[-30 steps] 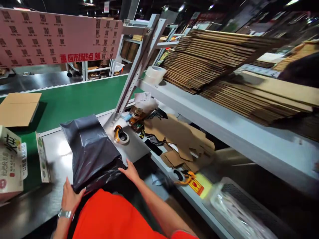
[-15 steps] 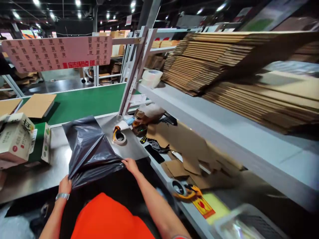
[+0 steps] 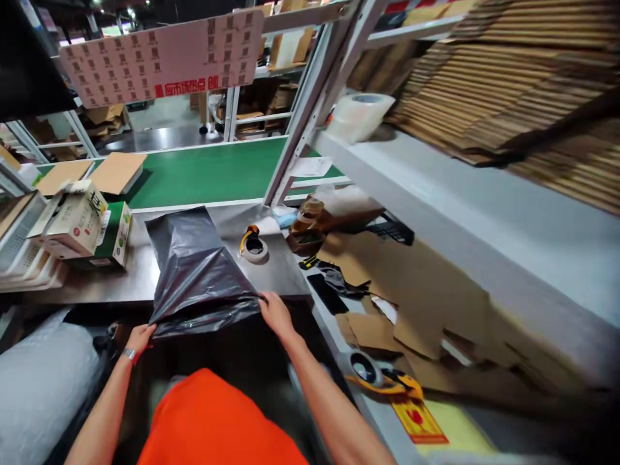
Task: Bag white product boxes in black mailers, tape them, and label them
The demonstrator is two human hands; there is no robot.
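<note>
A black plastic mailing bag lies over the steel table, its near edge stretched out past the table's front. My left hand, with a watch at the wrist, pinches the bag's near left corner. At the near right corner, my right hand is closed on the bag too. The edge between both hands is pulled wide and creased. A tape dispenser with a yellow handle rests on the table just beyond the bag, to the right.
Left on the table, a white box sits on a green box. A green conveyor runs behind. On the right are a shelf with stacked flat cardboard, tape rolls, a phone and a second tape dispenser. Bubble wrap lies at lower left.
The view has turned down and leftward, so most things sit farther right. My hands still hold the bag; its near edge is now spread straighter between them.
</note>
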